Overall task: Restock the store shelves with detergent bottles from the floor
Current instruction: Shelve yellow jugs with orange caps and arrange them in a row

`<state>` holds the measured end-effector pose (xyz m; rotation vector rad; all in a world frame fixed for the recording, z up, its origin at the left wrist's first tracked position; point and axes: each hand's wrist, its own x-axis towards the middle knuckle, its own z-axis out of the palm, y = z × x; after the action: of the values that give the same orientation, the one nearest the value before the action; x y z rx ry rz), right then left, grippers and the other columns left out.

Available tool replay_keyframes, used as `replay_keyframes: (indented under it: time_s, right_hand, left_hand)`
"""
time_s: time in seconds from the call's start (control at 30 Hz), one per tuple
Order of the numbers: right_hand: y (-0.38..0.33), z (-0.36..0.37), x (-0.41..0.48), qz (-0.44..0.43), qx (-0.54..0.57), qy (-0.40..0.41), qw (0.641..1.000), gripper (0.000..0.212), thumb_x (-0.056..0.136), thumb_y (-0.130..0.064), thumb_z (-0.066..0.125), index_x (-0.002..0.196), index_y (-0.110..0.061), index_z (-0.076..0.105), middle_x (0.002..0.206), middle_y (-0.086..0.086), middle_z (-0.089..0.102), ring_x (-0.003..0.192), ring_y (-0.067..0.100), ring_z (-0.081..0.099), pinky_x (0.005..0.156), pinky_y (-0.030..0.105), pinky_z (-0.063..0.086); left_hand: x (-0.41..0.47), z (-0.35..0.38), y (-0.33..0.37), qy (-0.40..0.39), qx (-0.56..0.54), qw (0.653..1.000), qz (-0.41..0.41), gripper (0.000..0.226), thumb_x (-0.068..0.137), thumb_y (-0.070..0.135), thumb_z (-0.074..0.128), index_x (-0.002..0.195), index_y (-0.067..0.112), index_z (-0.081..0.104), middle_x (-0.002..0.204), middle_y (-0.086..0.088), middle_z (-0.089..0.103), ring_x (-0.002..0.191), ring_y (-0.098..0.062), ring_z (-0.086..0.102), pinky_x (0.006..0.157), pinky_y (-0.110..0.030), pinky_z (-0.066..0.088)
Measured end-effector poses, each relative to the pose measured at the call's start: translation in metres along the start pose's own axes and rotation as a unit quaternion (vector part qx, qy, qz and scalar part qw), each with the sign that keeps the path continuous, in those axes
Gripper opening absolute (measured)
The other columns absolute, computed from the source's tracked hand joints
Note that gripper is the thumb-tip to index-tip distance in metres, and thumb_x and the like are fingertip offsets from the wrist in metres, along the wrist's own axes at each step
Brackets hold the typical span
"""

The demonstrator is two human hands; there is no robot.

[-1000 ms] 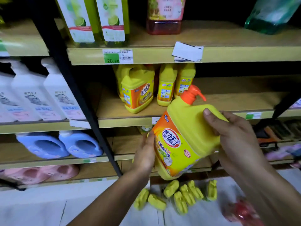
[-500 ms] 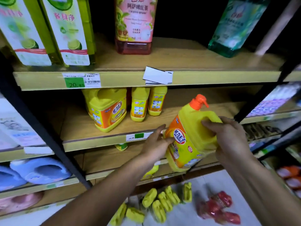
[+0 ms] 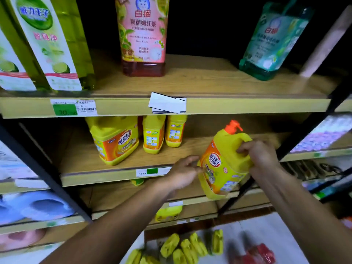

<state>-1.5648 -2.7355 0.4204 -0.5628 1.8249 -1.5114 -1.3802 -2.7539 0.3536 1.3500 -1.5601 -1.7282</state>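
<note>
Your right hand (image 3: 261, 159) is wrapped around the top corner of the yellow bottle (image 3: 224, 164), by its handle, with the fingers closed tight on it. That grip carries the weight. The bottle is up in the air and tipped, with its orange pump (image 3: 232, 127) leaning toward the back. It is right in front of the middle shelf (image 3: 106, 176), at the bare part on the right side.

Your left hand (image 3: 183, 174) is beside the bottle's label. Its fingers are loosely curled and the tips just touch the side, so it is not gripping. It looks like it is there to steady and steer the bottle.

Three more yellow bottles (image 3: 114, 140) already stand on that shelf to the left, so this one likely goes next to them. You will need to lift the bottom over the shelf edge and set it flat.

More yellow bottles (image 3: 188, 244) lie on the floor (image 3: 266, 229) below, waiting their turn.
</note>
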Motion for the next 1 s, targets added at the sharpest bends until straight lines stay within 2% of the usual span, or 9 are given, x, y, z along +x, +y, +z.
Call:
replay_keyframes:
  time_s: [0.17,0.27,0.4,0.6,0.67,0.73,0.83,0.9,1.0]
  right_hand:
    - [-0.016,-0.001,0.038,-0.017,-0.015,-0.014,1.000,0.021,0.060,0.005,0.069,0.080,-0.002,0.066,0.078,0.010,0.057,0.072,0.026,0.051,0.062,0.030,0.038]
    - [-0.028,0.000,0.045,0.004,-0.023,-0.019,1.000,0.015,0.057,0.002,0.072,0.065,-0.006,0.061,0.067,0.006,0.055,0.058,0.025,0.048,0.056,0.026,0.037]
    - [-0.037,0.006,0.052,0.045,0.023,-0.035,0.998,0.017,0.056,0.003,0.068,0.063,-0.007,0.057,0.071,0.008,0.054,0.061,0.027,0.050,0.064,0.034,0.045]
    - [-0.038,0.035,0.054,0.024,0.043,-0.009,0.999,0.018,0.060,0.003,0.072,0.057,-0.008,0.057,0.065,0.005,0.052,0.053,0.024,0.043,0.050,0.026,0.036]
    - [-0.038,0.044,0.056,0.019,0.044,0.003,0.999,0.013,0.062,0.003,0.072,0.067,-0.003,0.061,0.069,0.007,0.054,0.056,0.023,0.045,0.052,0.027,0.037]
    - [-0.033,0.052,0.058,0.015,0.046,0.006,0.999,0.021,0.064,0.003,0.071,0.083,-0.001,0.065,0.074,0.007,0.056,0.055,0.023,0.046,0.051,0.025,0.038]
    - [-0.028,0.062,0.063,0.003,0.032,0.015,0.999,0.014,0.069,0.003,0.069,0.070,-0.006,0.058,0.069,0.004,0.055,0.053,0.018,0.047,0.046,0.022,0.035]
    - [-0.026,0.065,0.068,-0.007,0.029,0.018,0.999,0.018,0.074,0.003,0.067,0.068,-0.011,0.056,0.074,0.005,0.059,0.061,0.021,0.053,0.051,0.023,0.041]
    - [-0.028,0.069,0.078,-0.016,0.041,-0.006,0.999,0.020,0.083,-0.001,0.064,0.101,-0.011,0.065,0.095,0.006,0.063,0.076,0.021,0.058,0.057,0.027,0.045]
  left_hand:
    - [0.007,0.010,-0.004,0.080,-0.062,0.995,-0.023,0.045,0.097,0.020,0.064,0.142,0.022,0.054,0.125,0.000,0.065,0.117,-0.022,0.062,0.093,-0.039,0.055]
    - [0.007,0.017,-0.009,0.088,-0.086,0.992,-0.022,0.046,0.097,0.019,0.063,0.142,0.019,0.054,0.113,0.007,0.066,0.112,-0.018,0.061,0.088,-0.036,0.053]
    - [0.007,0.023,-0.006,0.095,-0.072,0.993,-0.010,0.047,0.096,0.017,0.062,0.141,0.022,0.054,0.122,-0.003,0.068,0.112,-0.022,0.064,0.092,-0.040,0.054]
    - [0.014,0.026,-0.003,0.098,0.004,0.995,0.021,0.055,0.092,0.025,0.068,0.142,0.037,0.052,0.138,0.001,0.056,0.122,-0.018,0.058,0.106,-0.040,0.049]
    - [0.018,0.026,-0.003,0.090,0.014,0.996,0.021,0.059,0.092,0.025,0.069,0.145,0.037,0.049,0.143,0.000,0.054,0.124,-0.019,0.056,0.107,-0.040,0.048]
    - [0.021,0.026,-0.004,0.083,0.021,0.996,0.023,0.064,0.092,0.024,0.069,0.150,0.037,0.044,0.147,0.000,0.051,0.129,-0.018,0.053,0.108,-0.040,0.048]
    - [0.028,0.026,-0.006,0.076,0.025,0.996,0.036,0.069,0.092,0.022,0.068,0.153,0.035,0.038,0.150,0.001,0.048,0.134,-0.014,0.048,0.107,-0.039,0.048]
    - [0.032,0.026,-0.008,0.077,0.027,0.996,0.033,0.070,0.092,0.024,0.068,0.153,0.036,0.037,0.150,0.002,0.048,0.132,-0.017,0.050,0.105,-0.037,0.049]
    - [0.038,0.023,-0.012,0.065,0.028,0.997,0.031,0.069,0.091,0.026,0.068,0.152,0.037,0.038,0.150,0.002,0.047,0.130,-0.021,0.053,0.101,-0.036,0.049]
